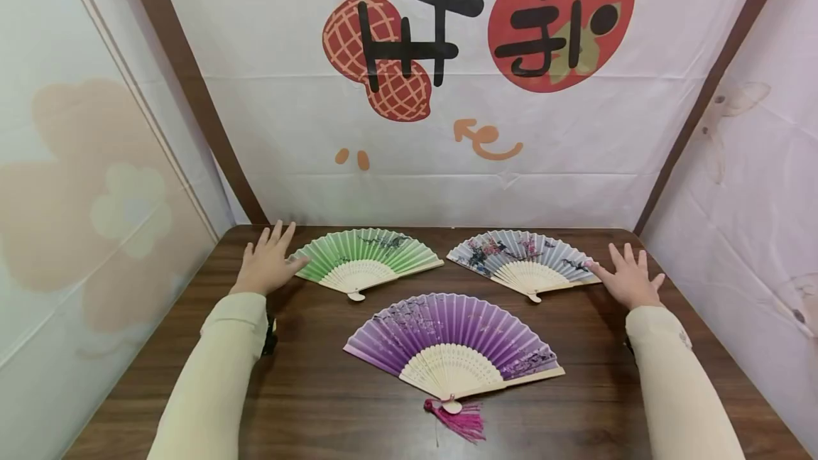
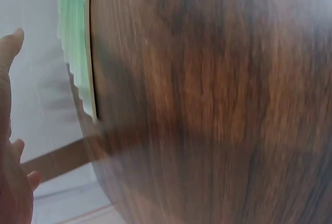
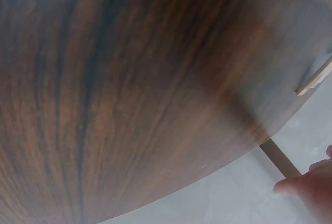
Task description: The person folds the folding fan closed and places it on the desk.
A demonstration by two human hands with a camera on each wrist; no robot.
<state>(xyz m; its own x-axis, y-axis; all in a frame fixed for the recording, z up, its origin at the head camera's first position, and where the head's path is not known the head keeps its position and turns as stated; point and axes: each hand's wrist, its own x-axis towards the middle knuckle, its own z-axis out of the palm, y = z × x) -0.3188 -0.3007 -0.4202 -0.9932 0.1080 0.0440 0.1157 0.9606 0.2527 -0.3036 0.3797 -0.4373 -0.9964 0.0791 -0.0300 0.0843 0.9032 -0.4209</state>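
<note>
Three spread folding fans lie on the brown wooden table. The green fan (image 1: 377, 254) is at the back left, and a grey-blue fan with flowers (image 1: 524, 258) at the back right. Nearer the front lies the purple fan (image 1: 456, 339), a magenta tassel (image 1: 463, 423) at its pivot. My left hand (image 1: 267, 263), fingers spread, is beside the green fan's left end; its thumb overlaps that edge, and whether they touch I cannot tell. On the other side my right hand (image 1: 629, 279) has its fingers apart near the grey-blue fan's right tip. Neither hand holds anything.
The wooden table (image 1: 307, 403) ends at a white cloth backdrop (image 1: 268, 126) printed with peanut drawings and black characters. White cloth panels (image 1: 748, 183) stand on both sides, with brown strips along the corners.
</note>
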